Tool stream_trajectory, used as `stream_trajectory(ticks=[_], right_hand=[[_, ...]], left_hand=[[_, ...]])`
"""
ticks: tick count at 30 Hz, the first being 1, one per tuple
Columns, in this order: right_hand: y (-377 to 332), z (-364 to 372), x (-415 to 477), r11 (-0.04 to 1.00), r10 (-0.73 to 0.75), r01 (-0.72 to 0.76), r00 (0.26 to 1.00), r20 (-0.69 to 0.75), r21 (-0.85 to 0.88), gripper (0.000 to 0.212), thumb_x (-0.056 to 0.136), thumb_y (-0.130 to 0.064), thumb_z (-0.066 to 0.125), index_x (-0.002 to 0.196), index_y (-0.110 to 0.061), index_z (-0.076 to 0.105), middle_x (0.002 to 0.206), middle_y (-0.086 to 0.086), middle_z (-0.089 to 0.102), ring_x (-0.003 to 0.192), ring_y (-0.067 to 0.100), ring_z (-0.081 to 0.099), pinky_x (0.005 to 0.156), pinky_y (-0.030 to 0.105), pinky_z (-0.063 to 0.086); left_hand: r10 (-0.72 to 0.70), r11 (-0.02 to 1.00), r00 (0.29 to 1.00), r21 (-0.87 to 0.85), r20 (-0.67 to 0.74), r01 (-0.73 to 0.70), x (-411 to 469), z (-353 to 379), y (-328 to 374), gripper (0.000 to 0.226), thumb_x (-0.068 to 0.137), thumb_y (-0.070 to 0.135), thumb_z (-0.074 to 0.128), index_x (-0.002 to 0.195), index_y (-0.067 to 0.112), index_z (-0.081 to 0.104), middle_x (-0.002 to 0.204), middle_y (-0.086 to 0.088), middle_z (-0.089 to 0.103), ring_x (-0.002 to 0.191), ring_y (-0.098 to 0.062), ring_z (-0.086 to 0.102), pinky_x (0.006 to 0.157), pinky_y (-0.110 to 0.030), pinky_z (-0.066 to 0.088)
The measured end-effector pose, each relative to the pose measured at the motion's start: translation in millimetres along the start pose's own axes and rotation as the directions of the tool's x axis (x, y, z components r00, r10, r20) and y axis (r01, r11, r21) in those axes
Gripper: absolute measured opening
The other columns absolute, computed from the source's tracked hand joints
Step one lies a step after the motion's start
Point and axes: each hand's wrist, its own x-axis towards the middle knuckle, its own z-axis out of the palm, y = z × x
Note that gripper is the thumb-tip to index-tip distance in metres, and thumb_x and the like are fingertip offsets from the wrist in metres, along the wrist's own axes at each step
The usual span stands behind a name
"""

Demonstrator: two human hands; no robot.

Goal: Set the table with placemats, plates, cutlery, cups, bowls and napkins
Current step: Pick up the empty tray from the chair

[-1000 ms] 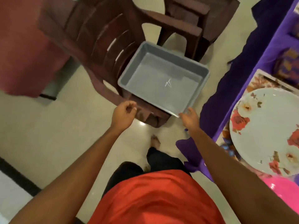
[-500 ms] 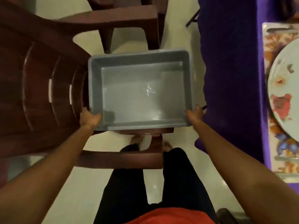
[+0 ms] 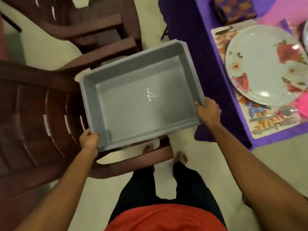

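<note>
The left hand (image 3: pixel 89 139) and right hand (image 3: pixel 208 112) each grip a near corner of the gray tub (image 3: pixel 133 117) (white scribble (image 3: pixel 150 95) inside), maybe held just above the brown chair (image 3: pixel 33 114), near the flowery plate (image 3: pixel 263 64) on its mat (image 3: pixel 270 125).

Dark brown plastic chairs (image 3: pixel 33 122) stand on a pale floor (image 3: pixel 41 47) beside a purple-draped table (image 3: pixel 200 22).

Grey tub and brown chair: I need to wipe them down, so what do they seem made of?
The tub: likely moulded plastic, matte grey, thin rim, white scratch on its floor. The chair: probably moulded plastic too, glossy brown, slotted back catching glare.
</note>
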Motion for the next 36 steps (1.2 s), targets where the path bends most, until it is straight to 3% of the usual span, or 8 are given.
stream_trajectory(ticks=[6,11,16,20,28,30,34,36], right_hand=[[-9,-82,-69,0.992,-0.036,0.054,0.986,-0.165,0.11,0.026,0.097,-0.033,0.06,0.112,-0.013,0.066,0.093,0.001,0.063,0.09,0.027,0.059,0.078,0.031,0.038],[42,-144,-119,0.966,0.023,0.056,0.952,-0.304,0.251,0.032,0.096,-0.036,0.059,0.12,-0.015,0.066,0.103,0.01,0.069,0.099,0.034,0.062,0.085,0.04,0.045],[145,-215,-182,0.908,0.226,-0.028,0.872,-0.434,0.418,0.026,0.096,-0.033,0.063,0.109,-0.012,0.069,0.093,0.009,0.068,0.09,0.034,0.06,0.074,0.028,0.033],[262,-259,-243,0.819,0.423,-0.101,0.771,-0.475,0.565,0.019,0.096,-0.032,0.063,0.092,-0.014,0.064,0.076,-0.006,0.06,0.077,0.024,0.059,0.072,0.033,0.044],[483,-266,-391,0.452,0.873,-0.24,0.317,-0.371,0.859,0.02,0.095,-0.033,0.067,0.11,-0.02,0.069,0.097,0.0,0.067,0.092,0.023,0.064,0.081,0.033,0.049],[519,-249,-421,0.314,0.944,-0.226,0.179,-0.277,0.922,0.027,0.094,-0.031,0.068,0.116,-0.015,0.068,0.1,0.003,0.068,0.096,0.027,0.066,0.083,0.036,0.052],[565,-213,-451,0.084,0.993,-0.138,-0.077,-0.095,0.987,0.032,0.093,-0.023,0.069,0.12,-0.006,0.066,0.11,0.012,0.069,0.1,0.029,0.065,0.083,0.039,0.052],[580,-200,-449,-0.024,0.985,-0.031,-0.17,0.019,0.999,0.031,0.094,-0.019,0.068,0.12,-0.004,0.066,0.112,0.016,0.069,0.098,0.028,0.064,0.082,0.037,0.05]], left_hand=[[0.22,0.97,0.974,-0.094,-0.05,-0.224,-80,-33,66,0.03,0.094,0.003,0.056,0.123,0.006,0.064,0.118,-0.008,0.061,0.09,-0.021,0.064,0.074,-0.03,0.052],[0.379,0.924,0.925,-0.058,-0.01,-0.379,-144,-17,102,0.032,0.09,0.017,0.066,0.12,0.01,0.064,0.112,-0.012,0.066,0.098,-0.029,0.064,0.089,-0.045,0.055],[0.578,0.815,0.803,-0.052,0.142,-0.577,-249,51,119,0.034,0.09,0.02,0.065,0.123,0.007,0.065,0.111,-0.012,0.067,0.096,-0.025,0.063,0.084,-0.037,0.054],[0.659,0.724,0.666,-0.053,0.351,-0.688,-342,137,95,0.036,0.09,0.024,0.066,0.121,0.005,0.065,0.105,-0.009,0.066,0.092,-0.021,0.062,0.081,-0.034,0.053],[0.526,0.422,0.163,-0.09,0.834,-0.902,-550,327,-8,0.035,0.085,0.03,0.068,0.113,0.008,0.067,0.095,-0.006,0.066,0.084,-0.015,0.058,0.083,-0.032,0.051],[0.464,0.323,0.042,-0.125,0.885,-0.938,-595,370,-44,0.036,0.087,0.022,0.07,0.117,0.004,0.063,0.091,-0.005,0.061,0.081,-0.013,0.054,0.08,-0.019,0.045],[0.339,0.364,-0.002,-0.134,0.941,-0.922,-681,443,-136,0.072,0.09,0.01,0.07,0.151,0.008,0.031,0.125,-0.003,0.051,0.109,-0.013,0.052,0.092,-0.014,0.041],[0.114,0.476,0.051,-0.009,0.992,-0.879,-715,483,-186,0.075,0.092,0.015,0.069,0.152,0.02,0.025,0.128,-0.002,0.052,0.117,-0.021,0.055,0.099,-0.031,0.049]])
